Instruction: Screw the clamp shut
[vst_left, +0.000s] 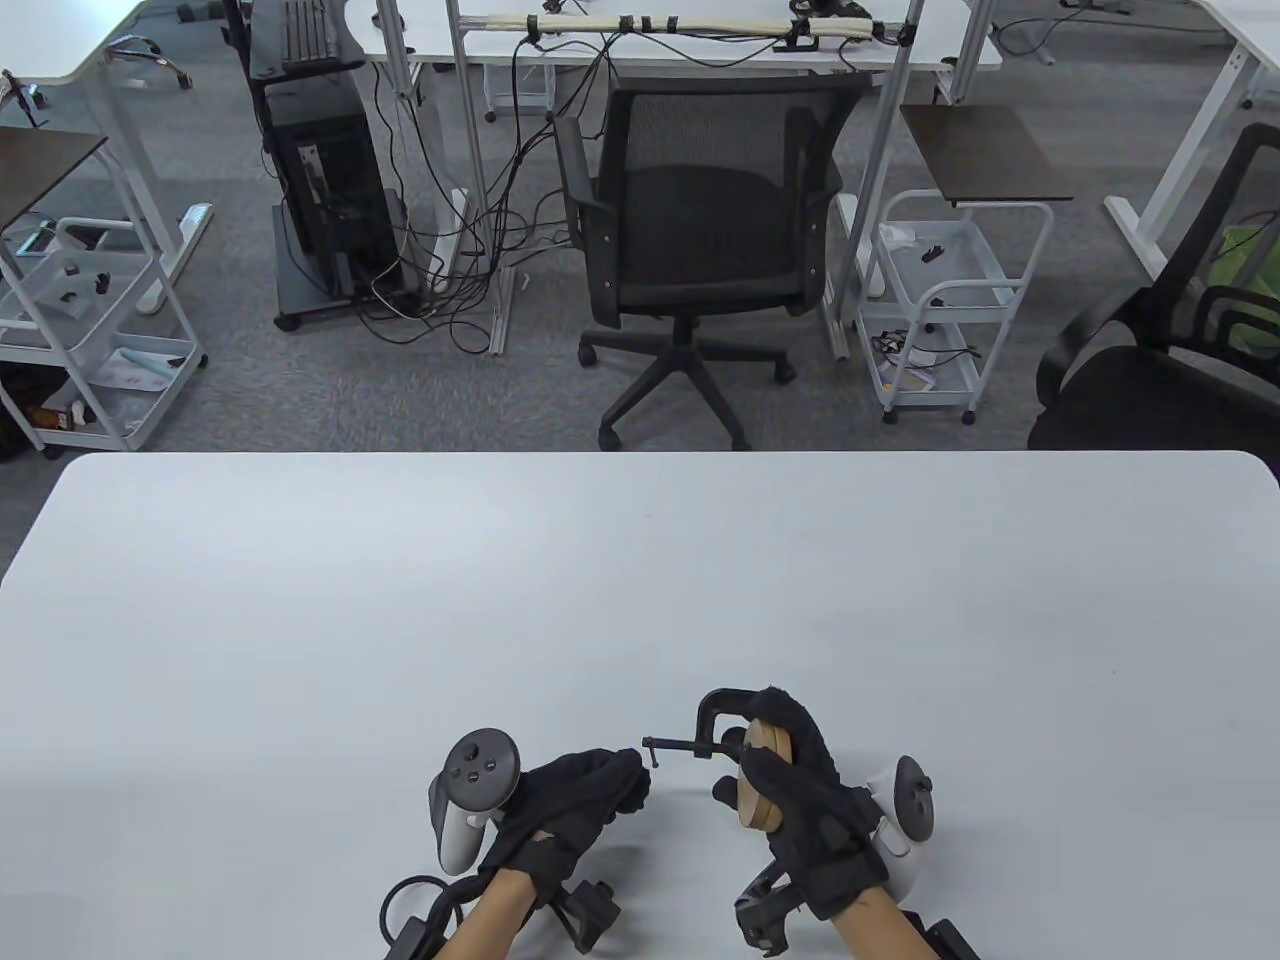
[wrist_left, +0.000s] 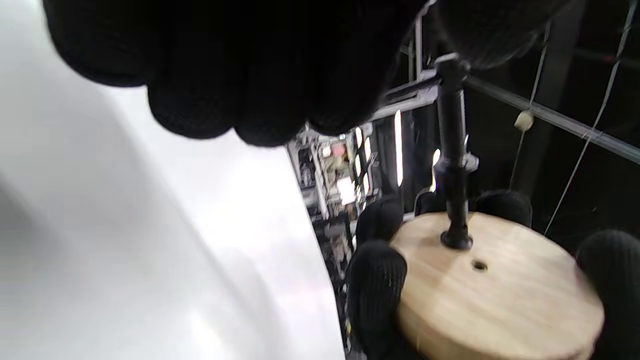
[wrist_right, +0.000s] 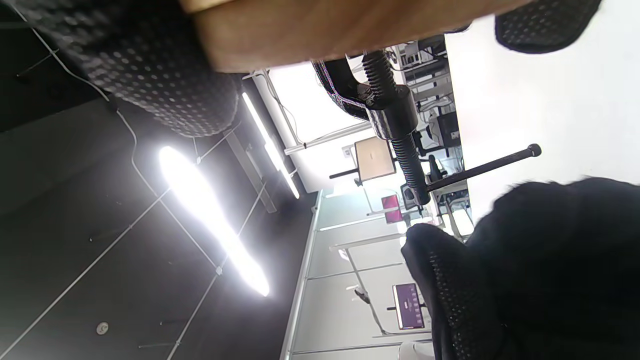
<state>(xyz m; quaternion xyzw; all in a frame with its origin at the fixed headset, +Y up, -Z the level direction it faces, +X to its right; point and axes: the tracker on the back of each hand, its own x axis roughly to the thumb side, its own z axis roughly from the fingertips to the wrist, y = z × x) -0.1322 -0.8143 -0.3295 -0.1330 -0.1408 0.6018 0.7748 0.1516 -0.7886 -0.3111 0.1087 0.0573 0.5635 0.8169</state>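
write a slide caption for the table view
Right hand holds wooden discs in a black clamp; left hand at its screw handle.

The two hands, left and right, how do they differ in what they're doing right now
The right hand grips the wooden discs with the clamp around them; the left hand holds neither and sits curled at the handle end of the screw. The right hand wraps around the discs' rim, while whether the left hand touches the crossbar is unclear. Both wear black gloves with white trackers.

The black C-clamp (vst_left: 712, 722) lies sideways around a round wooden disc (vst_left: 762, 788), its screw pad touching the disc face.
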